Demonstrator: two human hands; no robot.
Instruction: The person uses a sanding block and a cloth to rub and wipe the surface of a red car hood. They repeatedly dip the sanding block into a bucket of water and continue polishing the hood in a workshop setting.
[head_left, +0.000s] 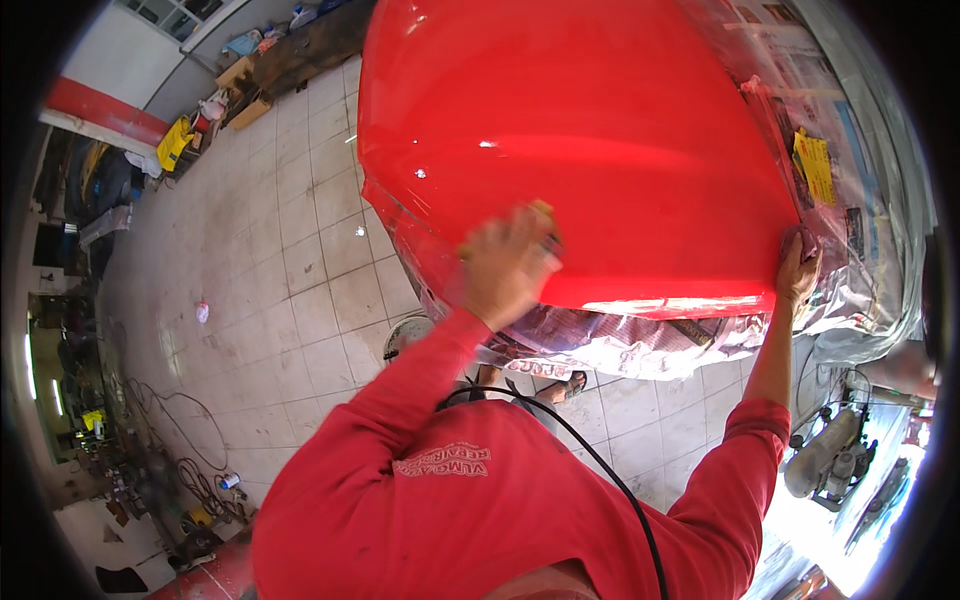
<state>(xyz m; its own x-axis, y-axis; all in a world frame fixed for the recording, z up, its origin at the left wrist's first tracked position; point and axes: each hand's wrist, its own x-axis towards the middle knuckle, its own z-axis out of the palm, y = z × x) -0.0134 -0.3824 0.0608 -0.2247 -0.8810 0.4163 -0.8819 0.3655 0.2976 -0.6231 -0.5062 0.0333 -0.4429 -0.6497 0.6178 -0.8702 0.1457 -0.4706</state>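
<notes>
A glossy red car hood (590, 150) spreads before me, its sides bordered by newspaper and plastic masking (620, 340). My left hand (508, 268), smeared by motion, lies over the hood's near left part. Under its fingers shows a yellow-and-dark pad (545, 215), mostly covered by the hand, so its exact kind is hidden. At the hood's near right corner, my right hand (797, 272) is closed on a bunched dark reddish cloth (800, 243), beside the masked edge.
A white bucket (405, 335) stands on the tiled floor, left of my feet. A black hose (600, 460) runs across my body. Yellow paper (815, 165) sits on the right masking. A compressor-like machine (830, 455) is at lower right. Cables (205, 485) lie at lower left.
</notes>
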